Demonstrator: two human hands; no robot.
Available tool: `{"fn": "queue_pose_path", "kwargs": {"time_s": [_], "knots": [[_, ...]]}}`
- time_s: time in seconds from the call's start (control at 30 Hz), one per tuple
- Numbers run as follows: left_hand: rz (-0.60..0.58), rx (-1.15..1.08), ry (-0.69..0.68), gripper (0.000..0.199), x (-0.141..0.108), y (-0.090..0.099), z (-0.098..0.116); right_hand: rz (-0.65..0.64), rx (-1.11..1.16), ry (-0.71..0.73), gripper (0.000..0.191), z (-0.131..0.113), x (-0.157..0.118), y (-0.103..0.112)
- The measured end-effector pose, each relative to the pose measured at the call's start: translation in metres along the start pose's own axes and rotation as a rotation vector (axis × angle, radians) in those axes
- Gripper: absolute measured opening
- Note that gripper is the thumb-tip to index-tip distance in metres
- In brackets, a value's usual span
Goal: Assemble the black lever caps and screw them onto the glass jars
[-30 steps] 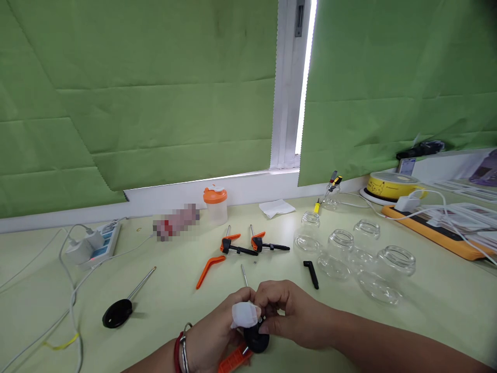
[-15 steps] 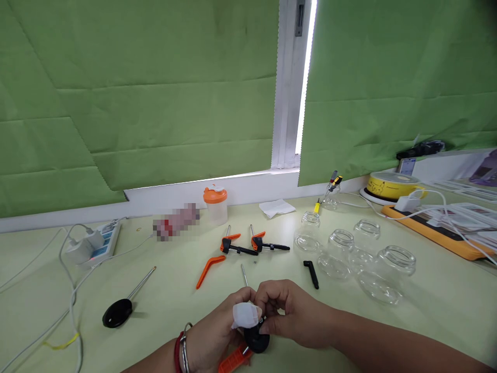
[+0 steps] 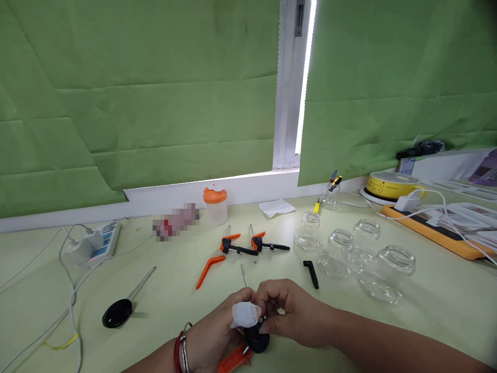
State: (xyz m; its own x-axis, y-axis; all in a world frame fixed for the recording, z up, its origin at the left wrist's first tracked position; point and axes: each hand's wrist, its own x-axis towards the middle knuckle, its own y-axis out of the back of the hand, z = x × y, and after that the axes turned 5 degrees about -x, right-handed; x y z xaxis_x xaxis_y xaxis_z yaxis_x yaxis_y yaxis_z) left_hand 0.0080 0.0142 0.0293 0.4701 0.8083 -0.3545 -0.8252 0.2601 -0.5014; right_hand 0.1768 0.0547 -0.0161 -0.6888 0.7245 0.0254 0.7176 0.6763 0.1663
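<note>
Black round part [image 3: 258, 341]: toward near edge of the surface [image 3: 166, 290], gripped in your left hand [image 3: 218, 331], right hand [image 3: 289, 315] pinching its rim. Likely fingertip adjustment; next move calls for steady left hold.

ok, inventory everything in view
jars: 5, clear, right
bar: 1, black, beside jars
bent handle: 1, orange, centre
handled parts: 2, orange/black, centre
rod: 1, silver, centre
stemmed disc: 1, black, left
power strip: 1, white, left
cables: several, white, sides
cup: 1, orange lid, rear
blurred item: 1, pink, left
paper: 1, white, rear
bowl: 1, yellow, right
slab: 1, orange, right
blinds: 2, green, rear
grip: 1, orange, front
round part: 1, black, held
left hand: 1, white wrap, front
right hand: 1, bare, front
</note>
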Motion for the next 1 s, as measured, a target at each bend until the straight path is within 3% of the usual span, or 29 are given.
{"fn": "queue_pose_path", "kwargs": {"time_s": [0.33, 0.7, 1.0], "knots": [[0.011, 0.047, 0.017, 0.028, 0.002, 0.005, -0.003, -0.002, -0.007, 0.011, 0.017, -0.002, 0.001, 0.001], [-0.038, 0.059, 0.06, 0.028, 0.007, 0.022, -0.011, 0.007, -0.012, 0.0, 0.015, -0.003, 0.001, 0.001], [-0.032, 0.034, 0.044, 0.032, 0.01, 0.021, -0.012, -0.001, -0.014, -0.002, 0.018, 0.001, 0.002, 0.003]]}}
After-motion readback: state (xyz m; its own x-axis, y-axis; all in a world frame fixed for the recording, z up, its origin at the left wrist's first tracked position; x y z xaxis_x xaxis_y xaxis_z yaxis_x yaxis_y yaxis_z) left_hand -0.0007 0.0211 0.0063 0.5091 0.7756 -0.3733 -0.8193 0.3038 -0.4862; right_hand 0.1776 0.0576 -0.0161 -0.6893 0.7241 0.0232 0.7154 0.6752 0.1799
